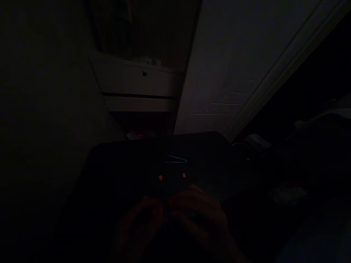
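Observation:
Very dim light hides most detail. My left hand (139, 221) is low in the middle of the head view, its fingers curled together in a pinch. Close by on the right, my right hand (201, 212) is also closed, fingertips towards the left ones. Between them is perhaps something small and reddish, too dark to name. Just beyond my hands, two small orange-red pieces, one on the left (160, 178) and one on the right (184, 175), lie apart on the dark table (115, 160). Behind these rests a thin pair of tweezers (177, 159), its tips spread towards the left.
A cabinet with a drawer (137, 82) stands past the table's far edge, beside a pale panelled door (219, 84). To the right of the table is a light box-like object (257, 141) with a cable. Deep shadow covers the right side.

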`<control>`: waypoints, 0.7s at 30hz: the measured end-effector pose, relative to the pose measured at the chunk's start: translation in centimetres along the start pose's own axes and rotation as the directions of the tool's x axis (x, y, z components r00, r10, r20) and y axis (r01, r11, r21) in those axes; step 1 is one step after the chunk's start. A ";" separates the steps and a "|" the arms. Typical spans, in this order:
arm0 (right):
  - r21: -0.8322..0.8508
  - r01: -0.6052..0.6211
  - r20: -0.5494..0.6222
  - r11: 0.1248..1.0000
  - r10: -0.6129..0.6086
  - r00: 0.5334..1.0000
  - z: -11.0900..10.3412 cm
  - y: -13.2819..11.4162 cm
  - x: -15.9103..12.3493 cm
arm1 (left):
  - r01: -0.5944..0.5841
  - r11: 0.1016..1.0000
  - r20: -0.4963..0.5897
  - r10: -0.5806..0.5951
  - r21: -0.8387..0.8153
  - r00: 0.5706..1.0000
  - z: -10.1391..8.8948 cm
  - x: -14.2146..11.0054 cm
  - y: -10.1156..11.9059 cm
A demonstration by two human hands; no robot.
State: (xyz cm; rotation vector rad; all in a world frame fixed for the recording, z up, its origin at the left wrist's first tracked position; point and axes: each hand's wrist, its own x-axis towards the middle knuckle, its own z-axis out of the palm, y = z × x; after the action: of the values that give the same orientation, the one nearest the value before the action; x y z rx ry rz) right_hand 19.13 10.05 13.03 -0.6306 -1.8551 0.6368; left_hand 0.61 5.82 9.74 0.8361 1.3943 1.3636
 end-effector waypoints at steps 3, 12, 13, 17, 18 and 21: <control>-0.009 0.005 -0.045 1.000 -0.006 0.999 0.3 -1.1 -0.8 | -0.024 1.000 0.044 0.024 -0.017 0.999 -0.2 -1.1 0.3; -0.038 0.026 -0.073 0.999 -0.029 0.997 -0.5 -5.1 -3.0 | -0.062 0.996 0.055 0.065 -0.057 0.996 0.1 -5.6 0.3; -0.038 0.030 -0.083 0.999 -0.033 0.996 -0.6 -5.4 -3.2 | -0.071 0.996 0.053 0.074 -0.056 0.996 0.0 -5.9 0.3; -0.003 0.032 -0.099 0.999 -0.032 0.995 -0.7 -6.2 -4.1 | -0.089 0.996 0.038 0.089 -0.012 0.995 0.1 -6.8 0.6; 0.001 0.030 -0.101 1.000 -0.029 0.994 -0.7 -6.2 -4.3 | -0.098 0.995 0.043 0.098 0.002 0.994 0.1 -6.9 0.6; 0.007 0.010 -0.127 1.000 -0.009 0.992 -0.6 -6.0 -4.7 | -0.129 0.991 0.047 0.128 0.022 0.991 0.2 -6.9 0.6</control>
State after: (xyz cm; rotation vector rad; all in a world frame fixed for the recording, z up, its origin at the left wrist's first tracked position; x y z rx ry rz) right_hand 20.50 2.58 14.24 -0.6430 -1.7354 0.5837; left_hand 2.67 -0.57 11.52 0.9821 1.3440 1.4179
